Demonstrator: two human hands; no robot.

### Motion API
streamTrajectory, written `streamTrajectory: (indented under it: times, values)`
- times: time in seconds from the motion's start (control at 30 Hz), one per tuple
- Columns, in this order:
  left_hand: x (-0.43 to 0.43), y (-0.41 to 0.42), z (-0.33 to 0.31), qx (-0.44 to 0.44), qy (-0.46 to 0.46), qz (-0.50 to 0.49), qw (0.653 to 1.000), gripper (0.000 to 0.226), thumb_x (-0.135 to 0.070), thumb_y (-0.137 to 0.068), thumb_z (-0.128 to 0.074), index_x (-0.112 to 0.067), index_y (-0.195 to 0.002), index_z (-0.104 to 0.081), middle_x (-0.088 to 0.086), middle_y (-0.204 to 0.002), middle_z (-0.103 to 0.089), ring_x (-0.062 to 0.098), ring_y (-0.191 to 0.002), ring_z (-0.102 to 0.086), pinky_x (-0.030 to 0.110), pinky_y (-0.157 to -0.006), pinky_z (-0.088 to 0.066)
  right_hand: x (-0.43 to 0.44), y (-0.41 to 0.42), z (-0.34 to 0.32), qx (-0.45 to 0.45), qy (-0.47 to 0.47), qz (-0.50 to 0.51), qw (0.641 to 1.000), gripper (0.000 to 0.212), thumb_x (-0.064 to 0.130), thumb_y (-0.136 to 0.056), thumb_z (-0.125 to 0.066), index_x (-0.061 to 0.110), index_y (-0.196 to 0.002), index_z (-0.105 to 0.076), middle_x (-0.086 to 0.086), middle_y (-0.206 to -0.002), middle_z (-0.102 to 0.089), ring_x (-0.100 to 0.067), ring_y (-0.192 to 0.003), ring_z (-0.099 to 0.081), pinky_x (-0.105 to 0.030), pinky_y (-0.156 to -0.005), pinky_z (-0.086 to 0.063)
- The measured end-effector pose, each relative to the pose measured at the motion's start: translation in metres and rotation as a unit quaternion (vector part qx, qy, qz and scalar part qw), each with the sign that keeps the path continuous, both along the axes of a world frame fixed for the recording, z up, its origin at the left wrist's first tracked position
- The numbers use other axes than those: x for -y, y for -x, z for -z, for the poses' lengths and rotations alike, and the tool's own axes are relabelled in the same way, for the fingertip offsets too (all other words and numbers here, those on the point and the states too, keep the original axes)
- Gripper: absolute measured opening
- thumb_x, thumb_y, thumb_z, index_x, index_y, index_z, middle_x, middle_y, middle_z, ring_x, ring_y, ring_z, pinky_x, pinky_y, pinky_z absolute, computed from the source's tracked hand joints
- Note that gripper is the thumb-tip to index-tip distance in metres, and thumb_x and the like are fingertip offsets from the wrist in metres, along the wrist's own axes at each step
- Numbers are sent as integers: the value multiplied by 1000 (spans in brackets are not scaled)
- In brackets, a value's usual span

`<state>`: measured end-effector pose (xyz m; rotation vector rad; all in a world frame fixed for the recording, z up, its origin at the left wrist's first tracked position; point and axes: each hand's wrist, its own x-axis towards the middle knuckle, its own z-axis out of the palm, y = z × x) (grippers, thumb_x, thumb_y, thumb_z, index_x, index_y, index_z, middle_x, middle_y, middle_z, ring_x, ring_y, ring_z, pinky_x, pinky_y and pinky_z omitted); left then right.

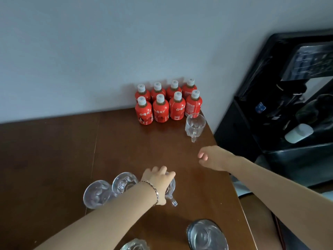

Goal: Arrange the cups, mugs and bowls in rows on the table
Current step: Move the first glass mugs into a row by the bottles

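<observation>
Where the brown wooden table meets the pale wall, its left half lies bare. Toward the near edge, left of centre, two clear glass mugs stand side by side: the left mug and, touching or just beside it, the second mug. Immediately right of these, the left hand, with a bracelet at the wrist, is laid over the top of a third glass mug, fingers curled around its rim in a grip; the mug's handle points toward the viewer. At the bottom edge, a glass piece is only partly in view, and its type cannot be told. Against the wall, eight red bottles with white caps stand in two rows of four. Right of the held mug, a clear glass bowl sits near the front right corner. The right hand hovers above the table, loosely curled with fingers drawn in, holding nothing. Beyond it, near the table's right edge and just in front of the rightmost bottle, stands a fourth glass mug, handle toward the viewer. Past the table's right edge stands a black machine.
</observation>
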<state>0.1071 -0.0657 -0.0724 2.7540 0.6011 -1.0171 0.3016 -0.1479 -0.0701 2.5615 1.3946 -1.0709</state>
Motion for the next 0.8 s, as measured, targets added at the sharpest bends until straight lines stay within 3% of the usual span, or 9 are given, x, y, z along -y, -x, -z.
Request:
streamTrajectory:
  times: [0.2, 0.37, 0.6, 0.8]
  values:
    - [5, -2, 1, 20, -10, -63, 998, 76, -33, -76, -72, -21, -138, -31, 7, -135, -41, 28, -120, -45, 38, -90, -47, 14, 7, 7, -9, 9, 1, 1000, 30, 28, -94, -50, 19, -121, -57, -3, -124, -59, -22, -110, -59, -34, -94, -50]
    - [-24, -27, -15, 62, -26, -99, 993, 81, -45, -73, -71, -23, -139, -31, 6, -137, -39, 30, -124, -42, 39, -93, -46, 7, -6, 11, 1, 4, 18, 1000, 29, 28, -95, -49, 19, -121, -57, -2, -123, -60, -22, -109, -60, -37, -93, -52]
    - [-83, -90, -17, 148, -45, -156, 976, 79, -41, -71, -74, -23, -138, -35, 4, -135, -41, 31, -123, -42, 41, -92, -47, -10, -30, 21, 17, 25, 40, 999, 30, 26, -95, -47, 19, -122, -58, -3, -124, -61, -23, -109, -61, -38, -95, -52]
    - [-104, -123, 7, 107, -51, -144, 982, 82, -38, -71, -75, -22, -139, -34, 8, -136, -41, 33, -124, -41, 41, -92, -47, -14, -43, 36, 19, 44, 42, 998, 31, 26, -96, -45, 19, -124, -57, -2, -124, -61, -21, -109, -61, -35, -93, -53]
